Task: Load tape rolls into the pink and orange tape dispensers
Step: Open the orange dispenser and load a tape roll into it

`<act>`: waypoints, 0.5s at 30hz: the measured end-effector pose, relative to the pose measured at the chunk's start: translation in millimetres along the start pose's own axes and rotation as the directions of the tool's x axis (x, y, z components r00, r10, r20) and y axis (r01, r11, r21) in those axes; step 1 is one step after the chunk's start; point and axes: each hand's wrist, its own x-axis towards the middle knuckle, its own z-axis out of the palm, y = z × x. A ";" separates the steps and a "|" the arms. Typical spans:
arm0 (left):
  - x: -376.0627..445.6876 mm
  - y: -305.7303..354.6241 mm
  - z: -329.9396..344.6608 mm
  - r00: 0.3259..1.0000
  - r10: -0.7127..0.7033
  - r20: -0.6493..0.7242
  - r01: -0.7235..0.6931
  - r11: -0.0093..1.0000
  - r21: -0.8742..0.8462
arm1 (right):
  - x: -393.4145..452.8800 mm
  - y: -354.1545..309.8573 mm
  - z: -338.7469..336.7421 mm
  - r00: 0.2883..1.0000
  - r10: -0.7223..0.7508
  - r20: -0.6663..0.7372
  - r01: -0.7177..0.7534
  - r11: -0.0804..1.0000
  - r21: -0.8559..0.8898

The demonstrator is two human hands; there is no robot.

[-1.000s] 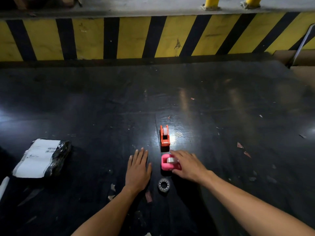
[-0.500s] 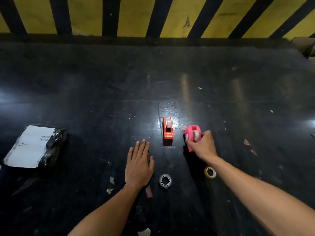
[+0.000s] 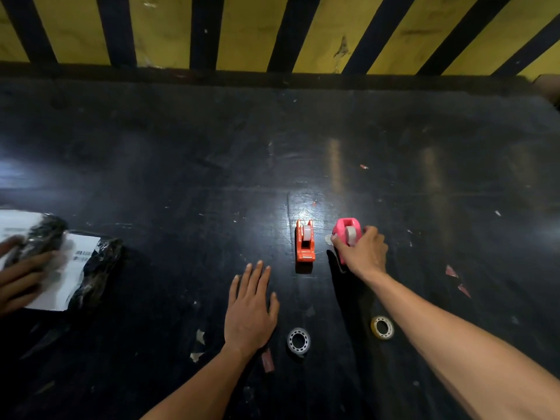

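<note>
The orange tape dispenser stands on the black table with a whitish roll in its cradle. Just right of it is the pink tape dispenser, also with a roll seated in it, and my right hand grips it from the near side. My left hand lies flat on the table, fingers spread, holding nothing, below and left of the orange dispenser. A clear tape roll with a white core lies flat beside my left wrist. A yellowish tape roll lies next to my right forearm.
A black plastic parcel with a white label sits at the left edge, and another person's hand rests on it, blurred. A yellow-and-black striped barrier runs along the table's far edge. Small paper scraps dot the surface.
My right hand has carried the pink dispenser from in front of the orange one to its right side. Another person's hand has come onto the parcel. My left hand stayed flat.
</note>
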 end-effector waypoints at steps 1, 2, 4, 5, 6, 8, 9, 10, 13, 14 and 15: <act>0.7 0.3 -1.2 1.000 -0.006 -0.010 0.006 1.000 -0.010 | -4.8 -2.8 -3.4 0.995 -0.070 -0.072 0.068 0.997 -0.034; 2.4 1.3 -2.6 1.000 -0.016 -0.025 0.015 0.999 -0.030 | -9.8 -4.4 -5.6 0.966 -0.204 -0.157 0.197 0.978 -0.062; 10.9 6.1 -7.4 0.996 -0.072 -0.044 0.067 0.992 -0.103 | -20.1 -9.0 -7.4 0.837 -0.505 -0.210 0.504 0.861 -0.060; 17.3 9.8 -9.8 0.993 -0.112 -0.042 0.104 0.982 -0.155 | -23.9 -10.5 -4.0 0.793 -0.587 -0.161 0.596 0.803 0.004; 25.9 15.2 -13.3 0.989 -0.138 -0.049 0.125 0.970 -0.210 | -27.1 -12.6 1.5 0.798 -0.598 -0.075 0.603 0.790 0.109; 45.0 29.0 -20.0 0.988 -0.149 -0.046 0.126 0.937 -0.327 | -31.0 -19.6 13.5 0.866 -0.481 0.138 0.431 0.858 0.280; 54.5 38.2 -26.9 0.991 -0.128 -0.033 0.103 0.906 -0.410 | -31.8 -23.6 18.3 0.891 -0.392 0.230 0.317 0.898 0.304; 63.8 47.3 -32.1 0.995 -0.095 -0.019 0.073 0.862 -0.501 | -30.7 -26.6 23.4 0.903 -0.310 0.298 0.218 0.927 0.306; 82.8 71.5 -48.1 0.996 -0.060 0.064 0.087 0.744 -0.662 | -25.8 -34.2 30.6 0.907 -0.215 0.362 0.060 0.917 0.393; 87.8 74.2 -46.8 0.990 -0.098 0.104 0.143 0.695 -0.705 | -25.5 -35.9 31.4 0.914 -0.189 0.358 0.010 0.895 0.446; 90.0 75.9 -45.8 0.976 -0.155 0.154 0.218 0.631 -0.744 | -27.3 -37.1 30.7 0.922 -0.159 0.353 -0.041 0.866 0.498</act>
